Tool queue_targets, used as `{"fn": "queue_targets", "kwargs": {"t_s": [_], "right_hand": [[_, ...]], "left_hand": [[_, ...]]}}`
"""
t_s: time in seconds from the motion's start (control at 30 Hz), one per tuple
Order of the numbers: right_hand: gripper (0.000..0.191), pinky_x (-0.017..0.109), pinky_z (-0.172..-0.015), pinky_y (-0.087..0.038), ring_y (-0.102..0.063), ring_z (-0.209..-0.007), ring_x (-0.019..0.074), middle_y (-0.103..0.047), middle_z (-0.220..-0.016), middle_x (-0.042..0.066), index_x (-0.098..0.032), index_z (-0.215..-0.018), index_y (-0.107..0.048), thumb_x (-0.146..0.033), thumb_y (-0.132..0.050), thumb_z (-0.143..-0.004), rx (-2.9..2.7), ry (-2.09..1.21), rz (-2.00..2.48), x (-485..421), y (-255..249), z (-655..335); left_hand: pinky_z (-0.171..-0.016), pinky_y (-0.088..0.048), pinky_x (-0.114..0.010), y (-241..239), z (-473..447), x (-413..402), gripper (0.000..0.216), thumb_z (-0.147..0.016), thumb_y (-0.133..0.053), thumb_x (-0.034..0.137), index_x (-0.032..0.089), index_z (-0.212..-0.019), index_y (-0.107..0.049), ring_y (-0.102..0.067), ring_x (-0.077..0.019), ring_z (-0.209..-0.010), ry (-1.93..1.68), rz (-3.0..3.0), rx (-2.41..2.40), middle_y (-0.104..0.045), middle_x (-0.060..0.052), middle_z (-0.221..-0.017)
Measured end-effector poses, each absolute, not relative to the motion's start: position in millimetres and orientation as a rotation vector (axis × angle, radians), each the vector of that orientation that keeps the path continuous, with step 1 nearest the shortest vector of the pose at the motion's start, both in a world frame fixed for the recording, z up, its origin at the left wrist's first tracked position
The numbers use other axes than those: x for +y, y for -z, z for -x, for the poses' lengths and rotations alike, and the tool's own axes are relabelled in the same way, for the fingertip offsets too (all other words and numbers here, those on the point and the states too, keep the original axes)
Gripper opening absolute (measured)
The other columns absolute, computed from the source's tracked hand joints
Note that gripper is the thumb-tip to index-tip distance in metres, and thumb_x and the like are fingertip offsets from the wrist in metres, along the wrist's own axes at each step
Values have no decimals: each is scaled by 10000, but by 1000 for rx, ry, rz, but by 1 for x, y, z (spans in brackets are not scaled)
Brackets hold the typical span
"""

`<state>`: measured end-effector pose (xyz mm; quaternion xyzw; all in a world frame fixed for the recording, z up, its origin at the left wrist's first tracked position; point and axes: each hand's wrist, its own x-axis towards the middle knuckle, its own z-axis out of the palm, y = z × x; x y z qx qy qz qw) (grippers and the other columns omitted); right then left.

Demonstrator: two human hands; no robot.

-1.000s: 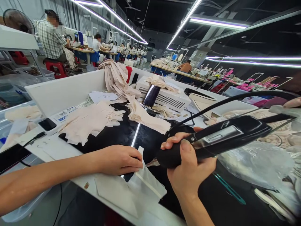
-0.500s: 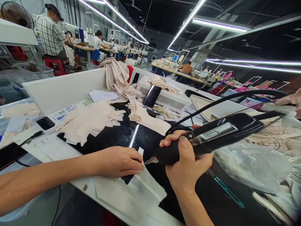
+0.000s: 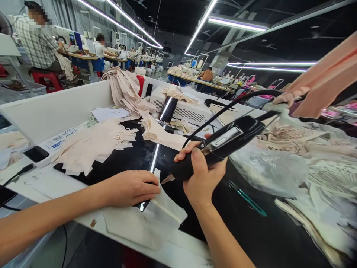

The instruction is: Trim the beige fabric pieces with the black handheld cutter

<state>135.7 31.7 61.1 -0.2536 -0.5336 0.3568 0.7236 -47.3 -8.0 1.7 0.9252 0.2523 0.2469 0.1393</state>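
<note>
My right hand point(image 3: 205, 175) is wrapped round a black corded hand tool point(image 3: 223, 143) with a silver panel on its side. The tool's pointed tip point(image 3: 168, 179) is directed left, close to the fingers of my left hand. My left hand point(image 3: 139, 188) rests with fingers together on the upper edge of a pale, thin fabric piece point(image 3: 170, 210), pressing it at the table's front edge. A lighter strip runs along this piece. I cannot tell whether the tip touches it. Under my left fingers, a dark glossy patch partly shows.
Stacked beige fabric pieces point(image 3: 95, 143) lie left on the black tabletop point(image 3: 251, 230). Behind are a phone point(image 3: 169, 109) and vented white box point(image 3: 185, 108). Teal-handled tweezers point(image 3: 248, 199) and plastic-wrapped fabric point(image 3: 267, 171) lie right. Another person's hand point(image 3: 292, 96) is at far right.
My view has turned right, so everything sits farther left. At the far right, the other person's hand now has a peach fabric strip raised beside it. My hands keep their holds.
</note>
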Motion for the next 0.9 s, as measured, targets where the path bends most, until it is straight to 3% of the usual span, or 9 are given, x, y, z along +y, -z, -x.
{"fn": "queue_targets", "kwargs": {"t_s": [0.23,0.43,0.6,0.73,0.8,0.9], "right_hand": [[321,286,-566,-571,-622,-570,116,-652,-781,-85,-265,-1010,-537,-291,-798,-824,-1206,-718,640,23,-64,-166],[391,344,-642,-586,-640,-607,158,-666,-803,-49,-272,-990,-536,-426,-839,-796,-1230,-578,776,22,-63,-195],[538,466,-847,-559,-696,-865,259,-714,-1043,47,-261,-1099,-608,-631,-798,-758,-1263,-417,1036,22,-65,-216],[721,509,-945,-529,-642,-1113,309,-646,-1221,77,-299,-1347,-562,-577,-834,-740,-1152,-151,978,21,-59,-234],[611,474,-931,-529,-652,-1010,265,-645,-1123,42,-338,-1295,-598,-446,-864,-755,-1090,6,813,15,-50,-244],[204,379,-800,-546,-639,-757,205,-668,-880,3,-333,-1006,-704,-339,-811,-832,-1295,49,739,0,-34,-251]], "left_hand": [[-952,-540,-293,-4,53,-8,300,-1109,-430,261,167,-1195,-702,-668,-203,-1066,-699,-2700,820,-696,-96,-1181],[-862,-547,-307,-4,39,-1,270,-1104,-445,253,163,-1097,-700,-672,-203,-967,-675,-2838,952,-705,-76,-1064],[-884,-545,-312,-9,6,6,158,-1041,-611,279,175,-1102,-714,-690,-210,-994,-486,-2909,972,-718,-60,-1139],[-861,-542,-285,-14,-18,9,160,-976,-726,311,175,-1059,-722,-698,-208,-993,-285,-2887,992,-718,-55,-1148],[-871,-533,-270,-16,-24,9,96,-979,-715,258,162,-970,-710,-696,-199,-986,-224,-2883,1003,-718,-58,-1116],[-857,-523,-272,-21,-27,7,100,-1008,-637,211,145,-940,-669,-691,-201,-962,-155,-2901,1038,-715,-77,-1073]]}}
